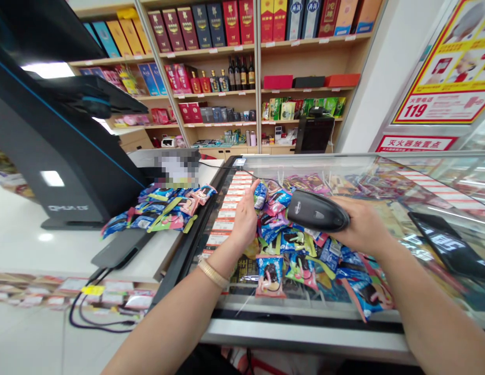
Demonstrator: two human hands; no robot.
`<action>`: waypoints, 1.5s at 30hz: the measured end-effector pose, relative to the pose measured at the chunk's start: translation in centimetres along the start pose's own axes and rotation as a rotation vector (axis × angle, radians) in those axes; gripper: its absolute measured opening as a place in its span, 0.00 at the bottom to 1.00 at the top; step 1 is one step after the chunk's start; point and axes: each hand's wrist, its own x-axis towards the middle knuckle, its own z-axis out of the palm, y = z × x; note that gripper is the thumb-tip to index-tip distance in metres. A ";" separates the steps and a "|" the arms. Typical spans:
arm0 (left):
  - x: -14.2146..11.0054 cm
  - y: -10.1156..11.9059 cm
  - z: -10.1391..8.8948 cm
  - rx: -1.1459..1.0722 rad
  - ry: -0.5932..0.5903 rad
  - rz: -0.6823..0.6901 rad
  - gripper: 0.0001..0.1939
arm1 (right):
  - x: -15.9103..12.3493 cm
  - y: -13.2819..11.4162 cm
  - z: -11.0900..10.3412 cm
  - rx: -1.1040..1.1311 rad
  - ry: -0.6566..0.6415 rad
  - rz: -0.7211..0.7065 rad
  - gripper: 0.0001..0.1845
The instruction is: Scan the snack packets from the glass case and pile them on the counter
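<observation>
My right hand (363,226) grips a black barcode scanner (316,211), its head pointing left over a heap of colourful snack packets (300,255) on the glass counter (383,172). My left hand (246,216), a gold bracelet on its wrist, holds up a small blue packet (260,195) at the heap's left edge, just in front of the scanner's head. A packet with a brown cartoon figure (270,275) lies nearest me.
A second pile of packets (160,211) lies on the white counter to the left, beside a black checkout terminal (50,156). Cables (94,312) hang down the counter front. A dark phone-like slab (445,245) rests on the glass at right. Shelves of boxes and bottles line the back.
</observation>
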 end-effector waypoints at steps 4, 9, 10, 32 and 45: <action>-0.2 -0.1 -0.2 0.173 -0.081 0.175 0.32 | -0.1 1.2 -0.6 -0.058 0.169 0.043 0.10; -0.8 -0.3 0.2 0.383 -0.238 0.464 0.27 | -0.2 2.3 -1.2 -0.115 0.292 0.135 0.11; -0.9 -0.3 0.3 0.425 -0.300 0.520 0.26 | -0.2 2.3 -1.1 -0.120 0.301 0.139 0.11; 4.3 -0.3 -6.7 1.296 0.227 0.110 0.29 | -0.9 4.1 0.3 -0.171 0.270 0.107 0.09; 5.1 -2.1 -9.2 1.450 0.129 -0.109 0.23 | -1.0 4.0 0.6 -0.185 0.274 0.096 0.11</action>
